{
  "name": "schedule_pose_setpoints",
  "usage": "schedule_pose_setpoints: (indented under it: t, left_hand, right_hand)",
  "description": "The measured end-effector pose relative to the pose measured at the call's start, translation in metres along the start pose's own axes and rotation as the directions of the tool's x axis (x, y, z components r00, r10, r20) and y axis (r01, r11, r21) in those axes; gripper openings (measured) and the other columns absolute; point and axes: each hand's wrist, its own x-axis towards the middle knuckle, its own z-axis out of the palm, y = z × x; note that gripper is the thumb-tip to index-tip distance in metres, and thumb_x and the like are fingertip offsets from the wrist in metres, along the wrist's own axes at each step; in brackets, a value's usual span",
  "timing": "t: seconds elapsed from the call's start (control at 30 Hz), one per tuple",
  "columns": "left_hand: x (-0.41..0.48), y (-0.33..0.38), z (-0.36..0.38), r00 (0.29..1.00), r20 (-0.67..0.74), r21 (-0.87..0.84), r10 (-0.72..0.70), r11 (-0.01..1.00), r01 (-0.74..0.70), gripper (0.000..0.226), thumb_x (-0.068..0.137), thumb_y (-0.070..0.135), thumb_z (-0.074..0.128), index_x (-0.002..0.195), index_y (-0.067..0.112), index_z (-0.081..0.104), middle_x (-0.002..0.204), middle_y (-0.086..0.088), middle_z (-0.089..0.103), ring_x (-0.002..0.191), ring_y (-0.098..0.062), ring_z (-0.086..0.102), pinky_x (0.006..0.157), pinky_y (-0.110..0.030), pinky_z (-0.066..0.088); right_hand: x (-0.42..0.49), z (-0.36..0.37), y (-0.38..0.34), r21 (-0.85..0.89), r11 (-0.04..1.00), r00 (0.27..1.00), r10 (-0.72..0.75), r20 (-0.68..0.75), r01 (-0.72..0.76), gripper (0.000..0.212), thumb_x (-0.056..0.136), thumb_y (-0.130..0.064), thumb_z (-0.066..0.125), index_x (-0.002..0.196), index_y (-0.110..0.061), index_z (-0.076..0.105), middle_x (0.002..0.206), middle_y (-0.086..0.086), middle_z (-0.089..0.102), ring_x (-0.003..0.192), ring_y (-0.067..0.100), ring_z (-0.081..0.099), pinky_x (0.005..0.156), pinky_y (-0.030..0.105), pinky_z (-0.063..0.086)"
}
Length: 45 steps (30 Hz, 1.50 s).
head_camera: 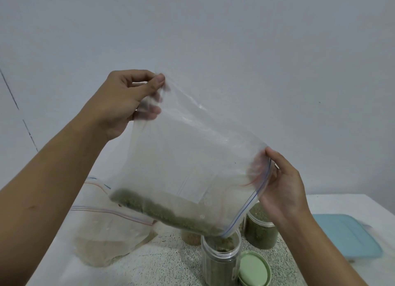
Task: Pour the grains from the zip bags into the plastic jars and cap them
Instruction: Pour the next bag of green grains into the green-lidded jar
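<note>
**Q:** Plastic zip bag, clear. Left end?
**A:** Held by the left hand, raised high, thumb and fingers pinching the bottom corner so the green grains slide towards the zip.
**Q:** Destination?
**A:** One open jar on the counter, under the bag's low corner.
**Q:** Right end?
**A:** Lower, the right hand, fingers curled round the zip edge, steering the mouth. Green lid beside the jar, not yet on.

Bare left hand and right hand, forearms unclothed.
</note>
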Motion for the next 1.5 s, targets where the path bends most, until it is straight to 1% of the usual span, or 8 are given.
schedule_pose_setpoints:
  t: [0.43,0.67,0.77,0.93,1.07,1.2,1.3,1.5]
  left_hand:
    - [-0.002,-0.002,0.01,0.999,0.039,0.019,0.035,0.999,-0.036,0.026,0.098,0.038,0.062,0.089,0.016,0.072,0.075,0.0,0.062,0.055,-0.014,0.061,0.055,-0.021,0.052]
    - [-0.007,-0.005,0.013,0.983,-0.001,0.192,0.185,0.965,-0.181,0.028,0.103,0.035,0.059,0.087,0.013,0.067,0.08,-0.014,0.066,0.064,-0.027,0.07,0.061,-0.029,0.06]
    - [-0.013,-0.012,0.013,0.947,-0.028,0.351,0.319,0.89,-0.289,0.029,0.105,0.034,0.056,0.088,0.011,0.063,0.071,-0.012,0.064,0.06,-0.026,0.07,0.06,-0.036,0.063]
    - [-0.017,-0.03,0.007,0.82,0.021,0.627,0.572,0.632,-0.457,0.031,0.108,0.035,0.047,0.088,0.013,0.056,0.053,0.001,0.056,0.047,-0.017,0.057,0.055,-0.042,0.052]
    - [-0.014,-0.034,0.005,0.785,0.071,0.662,0.616,0.559,-0.499,0.034,0.109,0.041,0.042,0.093,0.014,0.056,0.054,-0.005,0.051,0.046,-0.032,0.052,0.051,-0.046,0.048]
    - [-0.011,-0.034,0.011,0.77,0.082,0.623,0.632,0.57,-0.535,0.029,0.109,0.03,0.048,0.093,0.009,0.06,0.053,-0.008,0.048,0.05,-0.027,0.043,0.053,-0.038,0.042]
    - [-0.01,-0.033,0.017,0.787,0.079,0.586,0.612,0.61,-0.533,0.027,0.108,0.025,0.052,0.093,0.005,0.062,0.052,-0.01,0.048,0.054,-0.028,0.045,0.053,-0.029,0.038]
    - [-0.007,-0.028,0.026,0.802,0.066,0.541,0.594,0.654,-0.529,0.024,0.107,0.023,0.054,0.095,0.005,0.065,0.052,-0.003,0.045,0.054,-0.026,0.048,0.054,-0.028,0.039]
  right_hand:
    - [0.0,-0.006,0.001,-0.075,0.992,0.993,-0.105,-0.053,0.101,0.014,0.099,-0.018,0.058,0.086,-0.014,0.064,0.077,0.001,0.061,0.068,0.015,0.059,0.063,0.028,0.05]
    - [-0.007,-0.001,0.005,-0.129,0.979,0.982,-0.17,-0.084,0.158,0.025,0.103,-0.019,0.053,0.079,-0.018,0.059,0.067,-0.002,0.059,0.056,0.012,0.055,0.049,0.024,0.048]
    - [-0.007,-0.001,0.006,-0.149,0.976,0.983,-0.172,-0.07,0.16,0.022,0.103,-0.019,0.053,0.081,-0.016,0.057,0.069,-0.001,0.056,0.055,0.012,0.052,0.049,0.024,0.047]
    - [-0.008,-0.001,0.011,-0.195,0.964,0.98,-0.193,-0.053,0.18,0.018,0.102,-0.019,0.054,0.085,-0.015,0.059,0.072,-0.001,0.057,0.059,0.011,0.055,0.053,0.023,0.052]
    - [-0.008,0.002,0.014,-0.248,0.941,0.964,-0.255,-0.07,0.231,0.024,0.104,-0.019,0.054,0.08,-0.018,0.057,0.065,-0.006,0.055,0.055,0.007,0.05,0.051,0.02,0.049]
    - [-0.005,-0.001,0.018,-0.331,0.911,0.95,-0.293,-0.106,0.245,0.028,0.104,-0.023,0.055,0.077,-0.023,0.057,0.067,-0.006,0.046,0.057,0.007,0.043,0.05,0.018,0.045]
    - [-0.003,-0.002,0.021,-0.378,0.889,0.937,-0.325,-0.127,0.257,0.033,0.105,-0.023,0.055,0.073,-0.03,0.061,0.069,-0.005,0.043,0.059,0.008,0.04,0.051,0.018,0.042]
    - [-0.002,-0.001,0.023,-0.411,0.87,0.924,-0.355,-0.141,0.271,0.02,0.106,-0.017,0.052,0.086,-0.021,0.054,0.069,-0.005,0.046,0.051,0.002,0.043,0.048,0.016,0.04]
